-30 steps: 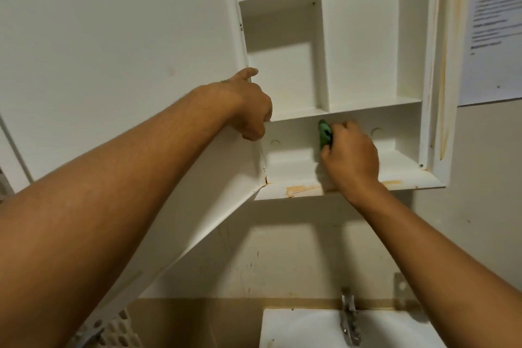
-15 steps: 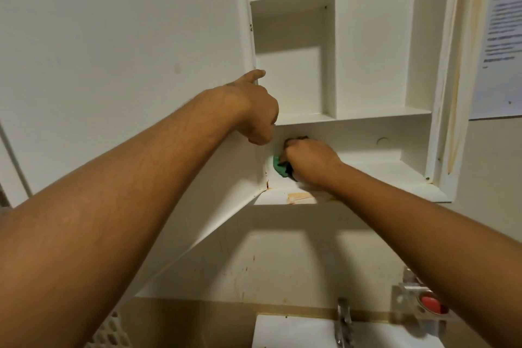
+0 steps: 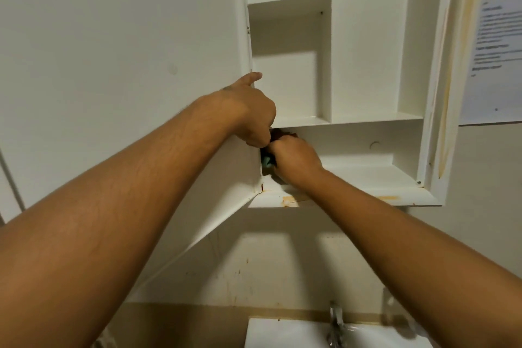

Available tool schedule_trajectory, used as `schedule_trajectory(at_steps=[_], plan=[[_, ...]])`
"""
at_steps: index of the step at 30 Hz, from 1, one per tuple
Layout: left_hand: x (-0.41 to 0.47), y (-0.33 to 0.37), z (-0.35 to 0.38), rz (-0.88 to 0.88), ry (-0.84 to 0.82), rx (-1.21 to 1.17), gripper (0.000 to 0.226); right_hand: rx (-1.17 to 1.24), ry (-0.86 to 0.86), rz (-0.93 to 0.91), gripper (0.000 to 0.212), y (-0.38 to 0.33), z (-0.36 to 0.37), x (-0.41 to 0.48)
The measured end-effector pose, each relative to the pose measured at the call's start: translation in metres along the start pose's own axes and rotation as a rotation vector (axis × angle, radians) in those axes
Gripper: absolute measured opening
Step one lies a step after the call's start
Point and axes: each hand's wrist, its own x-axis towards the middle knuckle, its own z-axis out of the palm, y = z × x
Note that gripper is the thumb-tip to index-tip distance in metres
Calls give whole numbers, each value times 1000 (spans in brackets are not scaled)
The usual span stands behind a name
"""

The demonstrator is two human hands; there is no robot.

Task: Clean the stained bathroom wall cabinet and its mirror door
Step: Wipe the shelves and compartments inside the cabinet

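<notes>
The white wall cabinet (image 3: pixel 370 45) hangs open above the sink, with bare shelves and rust-coloured stains on its lower lip and right frame. Its door (image 3: pixel 118 65) is swung out to the left, showing the white back side; the mirror face is hidden. My left hand (image 3: pixel 251 113) grips the door's edge near the hinge side, index finger pointing up. My right hand (image 3: pixel 293 161) is inside the bottom compartment at its far left corner, pressing a green sponge (image 3: pixel 266 161) against the inner wall. Most of the sponge is hidden by my fingers.
A printed paper notice (image 3: pixel 493 45) is stuck on the wall right of the cabinet. Below are a white sink (image 3: pixel 282 333) and a chrome tap (image 3: pixel 336 325). The wall under the cabinet has small brown spots.
My right hand has slid the sponge leftward along the bottom compartment, from its middle into the left corner beside the hinge. My left hand has kept its hold on the door.
</notes>
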Motion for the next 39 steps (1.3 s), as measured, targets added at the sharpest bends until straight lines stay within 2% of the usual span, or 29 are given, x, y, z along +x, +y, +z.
schedule_trajectory(at_steps=[3,5,7,9,11,15,18,23,26,29,31,36,39], plan=[[0,-2,0,15,7,28,44,-87,-112,1,33,17,-2,-11],[0,-3,2,19,10,25,45,-86,-125,91,25,25,-9,-16],[0,-2,2,21,17,32,45,119,-66,259,11,27,-13,-15],[1,-1,2,17,19,41,44,423,-22,350,18,14,-12,-9],[1,0,1,16,24,47,44,480,-87,303,14,-6,-6,-4],[0,-1,4,12,29,36,47,206,-114,181,13,-17,1,-5],[-2,-1,3,21,34,28,48,55,-219,82,16,-17,-5,-6],[-5,1,0,17,40,44,44,244,-497,48,3,2,-26,7],[-5,5,-2,11,42,43,41,283,-397,93,11,4,-18,2],[-5,5,-2,4,43,25,40,131,-191,153,12,-16,2,-1],[-5,5,-1,2,44,15,40,118,-113,183,11,-24,7,-1],[-7,5,-2,-8,16,-9,43,272,-263,123,17,-9,-1,-5],[-9,5,-7,-2,28,-4,34,351,-292,64,15,2,-11,-27]])
